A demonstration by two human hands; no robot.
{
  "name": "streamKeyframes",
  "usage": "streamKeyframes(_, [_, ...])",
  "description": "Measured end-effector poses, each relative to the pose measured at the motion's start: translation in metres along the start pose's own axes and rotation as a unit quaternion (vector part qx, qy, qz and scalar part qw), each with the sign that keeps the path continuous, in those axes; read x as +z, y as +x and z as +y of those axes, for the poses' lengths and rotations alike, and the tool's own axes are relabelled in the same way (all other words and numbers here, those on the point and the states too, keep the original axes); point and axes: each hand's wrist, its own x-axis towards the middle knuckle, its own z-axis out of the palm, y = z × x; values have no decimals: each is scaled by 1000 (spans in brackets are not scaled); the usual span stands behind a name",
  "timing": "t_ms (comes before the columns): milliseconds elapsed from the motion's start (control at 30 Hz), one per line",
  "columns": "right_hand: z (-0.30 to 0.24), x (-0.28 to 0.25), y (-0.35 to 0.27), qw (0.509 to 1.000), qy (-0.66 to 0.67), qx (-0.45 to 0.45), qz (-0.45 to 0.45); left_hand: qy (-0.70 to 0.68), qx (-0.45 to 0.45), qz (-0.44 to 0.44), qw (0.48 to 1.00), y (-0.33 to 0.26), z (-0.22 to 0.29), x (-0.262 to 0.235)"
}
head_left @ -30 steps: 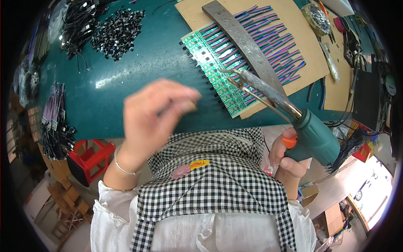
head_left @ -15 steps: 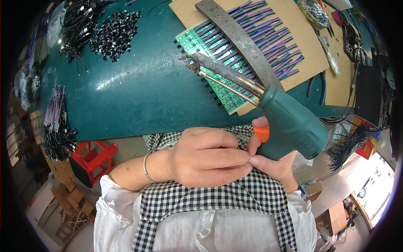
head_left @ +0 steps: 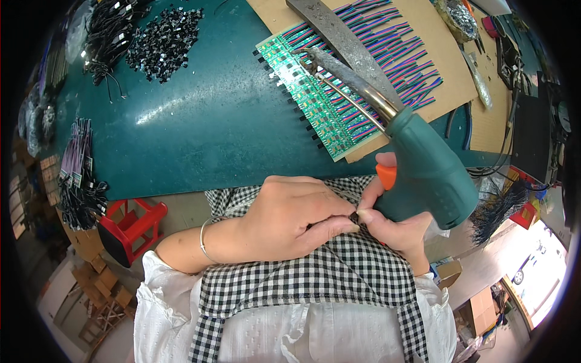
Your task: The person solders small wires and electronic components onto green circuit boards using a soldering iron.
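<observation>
Soldering gun (head_left: 433,172), one, gripped in your right hand (head_left: 396,228); one small black part (head_left: 354,216) between your hands.
Your left hand (head_left: 290,221) pinches that part above your checked apron (head_left: 302,278), right thumb beside it; ahead, one metal bar (head_left: 342,37) lies across wires of one green circuit-board panel (head_left: 321,115), one connector heap (head_left: 164,45) leftward.
</observation>
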Motion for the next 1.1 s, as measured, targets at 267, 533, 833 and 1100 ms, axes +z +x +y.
streamKeyframes(267, [4,-4,2,968,-218,-101,-79,-95,-223,-41,969,0,-1,-11])
streamKeyframes(533, [10,-39,-40,993,23,-67,95,-233,-435,70,867,13,-21,-16])
streamKeyframes(833, [18,-75,-73,998,17,-46,34,-243,-459,35,854,19,-22,-21])
streamKeyframes(1100, [18,-72,-77,997,-33,-15,71,-237,-458,27,856,21,-23,-21])
